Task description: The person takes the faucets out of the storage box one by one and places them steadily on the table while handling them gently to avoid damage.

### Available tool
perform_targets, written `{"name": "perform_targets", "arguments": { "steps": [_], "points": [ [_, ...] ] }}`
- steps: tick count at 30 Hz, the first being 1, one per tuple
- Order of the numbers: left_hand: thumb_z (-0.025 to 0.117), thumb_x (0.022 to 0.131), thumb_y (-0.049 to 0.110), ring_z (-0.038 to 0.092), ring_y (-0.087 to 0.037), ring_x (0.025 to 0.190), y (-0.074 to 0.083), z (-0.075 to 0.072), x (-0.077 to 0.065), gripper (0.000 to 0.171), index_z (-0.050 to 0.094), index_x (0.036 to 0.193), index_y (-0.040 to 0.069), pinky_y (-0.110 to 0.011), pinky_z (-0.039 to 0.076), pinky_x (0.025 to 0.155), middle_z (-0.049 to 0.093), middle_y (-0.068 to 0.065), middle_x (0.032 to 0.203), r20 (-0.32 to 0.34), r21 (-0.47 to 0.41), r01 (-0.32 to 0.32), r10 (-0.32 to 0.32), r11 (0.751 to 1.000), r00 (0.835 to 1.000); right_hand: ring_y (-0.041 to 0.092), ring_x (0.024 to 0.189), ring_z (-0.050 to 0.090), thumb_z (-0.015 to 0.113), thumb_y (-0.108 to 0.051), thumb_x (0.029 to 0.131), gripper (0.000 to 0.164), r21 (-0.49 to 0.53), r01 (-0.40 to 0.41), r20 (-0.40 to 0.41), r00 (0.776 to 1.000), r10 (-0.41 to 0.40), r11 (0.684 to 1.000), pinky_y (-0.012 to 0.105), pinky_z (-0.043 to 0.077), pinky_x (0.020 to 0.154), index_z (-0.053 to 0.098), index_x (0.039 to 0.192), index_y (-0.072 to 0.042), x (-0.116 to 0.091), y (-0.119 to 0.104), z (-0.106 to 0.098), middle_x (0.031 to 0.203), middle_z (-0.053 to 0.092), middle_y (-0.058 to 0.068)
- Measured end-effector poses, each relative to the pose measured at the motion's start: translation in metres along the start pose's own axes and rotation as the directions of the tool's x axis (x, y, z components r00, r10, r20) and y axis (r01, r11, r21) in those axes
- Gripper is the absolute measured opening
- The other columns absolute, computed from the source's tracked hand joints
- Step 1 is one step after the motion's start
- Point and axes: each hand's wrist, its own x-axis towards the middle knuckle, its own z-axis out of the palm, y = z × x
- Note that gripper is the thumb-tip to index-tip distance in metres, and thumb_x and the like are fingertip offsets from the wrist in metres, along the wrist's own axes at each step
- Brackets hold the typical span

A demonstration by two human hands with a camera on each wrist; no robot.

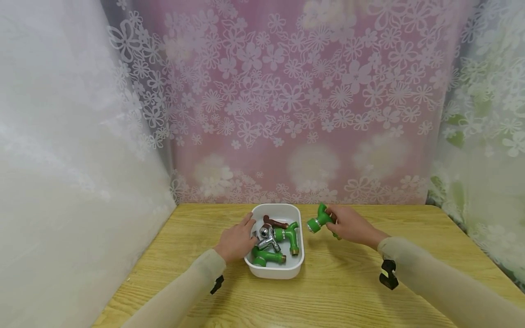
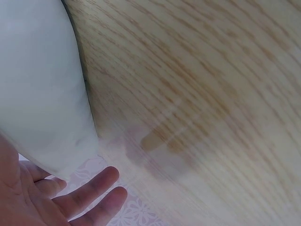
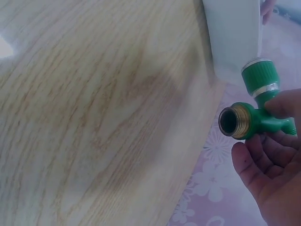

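Note:
My right hand [image 1: 348,224] grips a green tap [image 1: 320,219] beside the white tub [image 1: 275,273], to its right. The right wrist view shows the tap's threaded brass end [image 3: 235,121] and ribbed green knob [image 3: 260,77], with thumb and fingers around the body. My left hand [image 1: 237,240] rests at the tub's left rim, its fingers fairly straight along the wall; in the left wrist view some fingers reach past the tub's white side [image 2: 42,84]. Inside the tub lie two green taps, one at the right [image 1: 290,237] and one in front [image 1: 268,257], chrome taps [image 1: 268,239] and a dark red tap [image 1: 275,222].
The tub stands on a wood-grain table [image 1: 348,287], near its back edge. A pink flowered curtain [image 1: 303,100] hangs behind, with pale sheets at the left [image 1: 74,136] and right [image 1: 488,150]. Each wrist carries a black camera [image 1: 388,274].

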Motion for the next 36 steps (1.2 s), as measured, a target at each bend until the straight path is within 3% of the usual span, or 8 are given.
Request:
{"name": "perform_targets", "arguments": {
  "steps": [14, 24, 36],
  "points": [
    [0.05, 0.1, 0.037, 0.06, -0.033, 0.125, -0.003, 0.004, 0.001, 0.061, 0.04, 0.155, 0.011, -0.047, 0.055, 0.074, 0.025, -0.005, 0.167, -0.012, -0.01, -0.006, 0.005, 1.0, 1.0, 0.013, 0.059, 0.062, 0.063, -0.006, 0.095, 0.029, -0.019, -0.086, 0.04, 0.995, 0.086, 0.996, 0.027, 0.051, 0.051, 0.062, 0.119, 0.01, 0.002, 0.009, 0.018, 0.083, 0.068, 0.007],
    [0.05, 0.099, 0.036, 0.063, -0.034, 0.12, -0.004, 0.003, 0.002, 0.062, 0.04, 0.154, 0.01, -0.039, 0.05, 0.062, 0.025, -0.007, 0.167, -0.018, -0.019, -0.018, 0.018, 1.0, 1.0, 0.013, 0.057, 0.06, 0.062, -0.008, 0.096, 0.028, -0.017, -0.13, 0.074, 0.989, 0.131, 0.991, 0.029, 0.049, 0.05, 0.062, 0.118, 0.01, 0.007, 0.015, 0.027, 0.086, 0.068, 0.008],
    [0.049, 0.099, 0.036, 0.061, -0.033, 0.123, -0.003, 0.004, 0.002, 0.062, 0.039, 0.155, 0.011, -0.044, 0.054, 0.07, 0.024, -0.006, 0.168, -0.011, -0.012, -0.004, 0.004, 1.0, 1.0, 0.011, 0.048, 0.048, 0.064, -0.011, 0.095, 0.014, -0.028, -0.155, 0.089, 0.984, 0.157, 0.987, 0.028, 0.042, 0.049, 0.069, 0.1, 0.0, 0.011, 0.027, 0.033, 0.071, 0.064, 0.004]
  ]
}}
